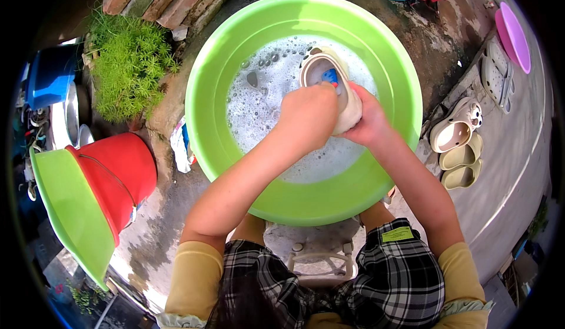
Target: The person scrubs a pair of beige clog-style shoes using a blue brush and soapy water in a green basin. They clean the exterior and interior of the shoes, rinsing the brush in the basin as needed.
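Head view, and here's the shoe (347,102), over the green tub (306,202), its opening facing up at me. Whether its underside meets the suds (259,99), I can't tell. Right hand (369,117) has a grip on it, wrapped around the right side and near end. Left hand (311,114) is curled over the opening, fingers out of my sight, so I can't tell if they grasp anything. Just beside them sits a blue patch (329,77); held or part of the shoe, I can't say. Off to the right on the concrete, I've got a clog (452,135) next to a beige pair (461,175), and farther up a pink basin (514,37). Over to the left, a red bucket (129,179) with a green basin (67,205) at its mouth, below a leafy plant (126,64).
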Available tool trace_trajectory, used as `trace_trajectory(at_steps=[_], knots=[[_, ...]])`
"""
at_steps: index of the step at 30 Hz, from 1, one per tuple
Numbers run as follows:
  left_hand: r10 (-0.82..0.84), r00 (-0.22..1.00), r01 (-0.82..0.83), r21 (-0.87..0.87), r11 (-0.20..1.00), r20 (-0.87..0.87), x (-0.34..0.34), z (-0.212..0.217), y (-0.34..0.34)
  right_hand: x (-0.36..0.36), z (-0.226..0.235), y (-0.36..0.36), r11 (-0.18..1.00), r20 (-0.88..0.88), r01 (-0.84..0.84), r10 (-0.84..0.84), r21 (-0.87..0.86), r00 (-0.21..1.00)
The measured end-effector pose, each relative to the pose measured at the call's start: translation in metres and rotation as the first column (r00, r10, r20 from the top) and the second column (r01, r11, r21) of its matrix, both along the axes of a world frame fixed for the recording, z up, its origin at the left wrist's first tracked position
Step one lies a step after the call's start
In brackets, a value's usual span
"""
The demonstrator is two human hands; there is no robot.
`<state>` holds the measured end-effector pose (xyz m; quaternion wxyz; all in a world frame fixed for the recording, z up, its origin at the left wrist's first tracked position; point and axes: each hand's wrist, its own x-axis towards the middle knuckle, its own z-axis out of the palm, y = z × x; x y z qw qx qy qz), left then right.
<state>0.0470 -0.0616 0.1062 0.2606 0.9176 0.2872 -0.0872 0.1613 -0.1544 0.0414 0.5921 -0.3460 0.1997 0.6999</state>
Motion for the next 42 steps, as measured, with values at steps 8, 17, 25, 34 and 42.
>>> trace_trajectory(at_steps=[8, 17, 25, 34, 42], knots=[[-0.047, 0.996, 0.04, -0.083, 0.996, -0.076, -0.007, 0.013, 0.004, 0.012, 0.007, -0.006, 0.999, -0.023, 0.008, -0.006, 0.053, 1.0], [0.124, 0.991, -0.12, 0.078, 0.99, -0.054, 0.026, -0.053, 0.014, -0.01, 0.005, 0.004, 1.0, 0.087, 0.002, -0.001, -0.016, 0.996], [-0.122, 0.976, 0.129, 0.027, 0.991, -0.178, -0.004, 0.018, 0.006, 0.01, -0.002, -0.004, 0.998, -0.005, -0.04, 0.04, 0.058, 0.999], [-0.128, 0.967, 0.132, 0.003, 0.991, -0.219, -0.013, 0.034, -0.007, 0.014, -0.006, -0.011, 1.0, 0.009, -0.012, 0.012, 0.006, 1.0], [0.028, 0.984, -0.016, 0.07, 0.997, -0.178, 0.024, -0.05, 0.023, -0.009, -0.001, 0.006, 0.999, 0.092, -0.044, 0.046, -0.023, 0.995]])
